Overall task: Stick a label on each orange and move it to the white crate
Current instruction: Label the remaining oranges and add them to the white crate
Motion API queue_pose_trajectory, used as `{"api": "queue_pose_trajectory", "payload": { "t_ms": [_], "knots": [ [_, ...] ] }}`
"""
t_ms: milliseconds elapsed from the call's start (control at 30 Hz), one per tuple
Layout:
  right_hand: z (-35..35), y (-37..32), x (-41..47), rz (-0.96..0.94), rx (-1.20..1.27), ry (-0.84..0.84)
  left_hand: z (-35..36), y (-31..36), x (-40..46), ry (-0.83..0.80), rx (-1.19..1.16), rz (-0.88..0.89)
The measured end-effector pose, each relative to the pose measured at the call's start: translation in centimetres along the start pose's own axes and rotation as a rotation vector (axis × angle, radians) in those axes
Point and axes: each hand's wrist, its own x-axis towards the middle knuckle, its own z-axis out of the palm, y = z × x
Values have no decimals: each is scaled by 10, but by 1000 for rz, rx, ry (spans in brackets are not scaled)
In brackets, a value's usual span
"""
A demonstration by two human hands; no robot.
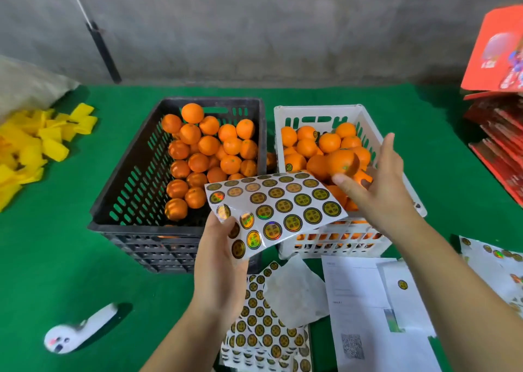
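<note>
Green felt covered the worktop (70,244); on it, side by side and nearly touching, stood a black slotted plastic crate (135,179) heaped with bare oranges and, to its right, a white slotted plastic crate (319,114) already partly filled, some fruit there showing round labels; loose white paper sheets (365,301) and a stack of spare sticker sheets (263,323) lay nearer the person; yellow foam sleeves (34,148) sat far left, red printed cartons (498,60) far right. The left hand (220,269) pinched the lower corner of a glossy sheet of round gold-and-black labels (277,204), holding it over the gap between the crates. The right hand (379,185) hovered above the white crate with fingers spread and relaxed, its grip holding nothing; a round orange (342,161) sat just beyond the thumb tip, over the heap, whether resting or falling I could not tell. Unlabelled fruit lay to the left, in the black crate, nearer the occupied left hand; the free right hand would probably have to cross over the label sheet to reach it.
</note>
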Motion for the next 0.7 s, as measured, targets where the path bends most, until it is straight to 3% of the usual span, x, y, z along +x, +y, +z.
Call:
{"api": "queue_pose_trajectory", "payload": {
  "t_ms": [67, 100, 167, 200, 333, 500, 600, 700],
  "knots": [
    [2, -1, -13, 252, 488, -80, -7, -3, 8, -43, 91, -29],
    [3, -3, -23, 410, 735, -243, -11, -2, 12, -55, 144, -52],
    [8, -2, -40, 517, 965, -598, -19, -1, 22, -123, 288, -90],
    [12, 0, -48, 494, 1010, -659, -23, 0, 27, -195, 359, -106],
    [29, 1, -57, 450, 983, -389, -36, 10, 49, -395, 624, -156],
    [45, -6, -48, 363, 1026, -284, -85, 33, 116, -261, 1330, 45],
    [57, -7, -45, 379, 1066, -254, -115, 17, 180, -194, 1702, -219],
    [66, -7, -42, 387, 1080, -252, -145, -11, 228, -450, 2236, -459]
  ]
}}
